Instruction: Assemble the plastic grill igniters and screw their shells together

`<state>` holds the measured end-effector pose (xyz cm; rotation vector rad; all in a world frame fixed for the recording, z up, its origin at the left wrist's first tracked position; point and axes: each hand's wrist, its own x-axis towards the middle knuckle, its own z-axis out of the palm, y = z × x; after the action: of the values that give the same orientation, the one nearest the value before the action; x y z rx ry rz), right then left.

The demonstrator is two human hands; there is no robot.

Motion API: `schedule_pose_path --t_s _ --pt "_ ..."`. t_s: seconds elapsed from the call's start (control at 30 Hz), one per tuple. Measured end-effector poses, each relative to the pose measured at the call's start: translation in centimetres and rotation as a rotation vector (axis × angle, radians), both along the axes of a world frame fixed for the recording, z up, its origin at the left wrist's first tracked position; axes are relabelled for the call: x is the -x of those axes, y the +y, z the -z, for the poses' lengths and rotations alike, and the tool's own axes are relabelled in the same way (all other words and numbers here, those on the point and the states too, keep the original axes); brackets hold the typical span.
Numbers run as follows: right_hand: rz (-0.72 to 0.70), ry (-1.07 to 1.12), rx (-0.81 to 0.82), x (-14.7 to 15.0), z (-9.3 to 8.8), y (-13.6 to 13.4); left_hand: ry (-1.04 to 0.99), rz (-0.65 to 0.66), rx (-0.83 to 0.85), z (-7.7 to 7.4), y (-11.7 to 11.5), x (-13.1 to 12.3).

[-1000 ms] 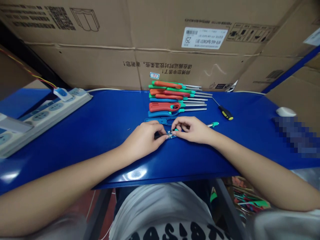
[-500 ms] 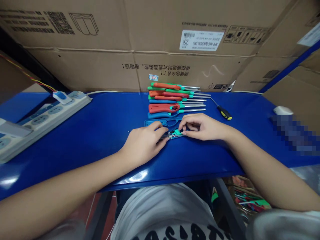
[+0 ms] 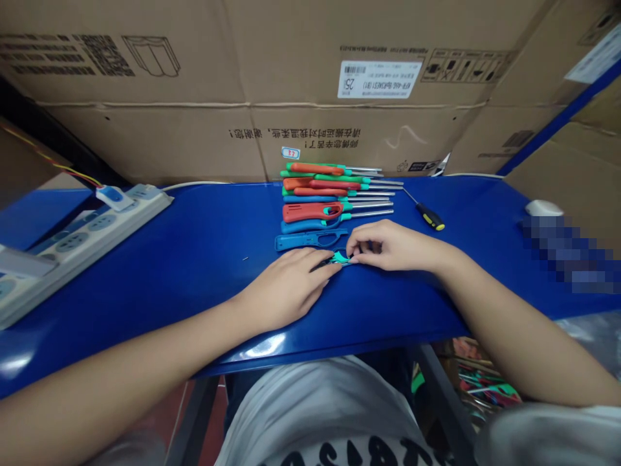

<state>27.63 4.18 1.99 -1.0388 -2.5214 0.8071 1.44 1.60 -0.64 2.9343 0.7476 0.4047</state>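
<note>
A lighter body with its inner parts exposed lies at the middle of the blue table, mostly hidden under my fingers; its turquoise trigger piece (image 3: 341, 257) shows between them. My left hand (image 3: 286, 288) is closed over the body from the left, index finger and thumb at the trigger piece. From the right, my right hand (image 3: 388, 246) pinches at the front end of the same lighter, its other fingers curled. Just beyond is a detached blue lighter shell half (image 3: 297, 242), lying flat.
Several long-nosed lighters (image 3: 310, 212) in red, blue, green and orange lie in a row behind. A black-and-yellow screwdriver (image 3: 429, 217) is to their right. A tiny metal pin (image 3: 245, 259) lies left of my hands. A power strip (image 3: 104, 226) runs along the left; cardboard (image 3: 194, 136) walls the back.
My left hand has flattened, its fingers reaching forward and right over the lighter body to the trigger piece. The right hand keeps its pinch in nearly the same place. The view shifted slightly.
</note>
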Motion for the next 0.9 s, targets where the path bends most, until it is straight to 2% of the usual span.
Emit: schedule_pose_path --t_s 0.23,0.9 --pt "0.001 -0.049 0.039 -0.6 -0.4 0.1 -0.002 0.000 0.026 -0.1 0.2 0.0" --pt "-0.078 -0.087 -0.079 -0.5 -0.3 0.3 -0.082 0.049 0.103 0.1 1.3 0.4"
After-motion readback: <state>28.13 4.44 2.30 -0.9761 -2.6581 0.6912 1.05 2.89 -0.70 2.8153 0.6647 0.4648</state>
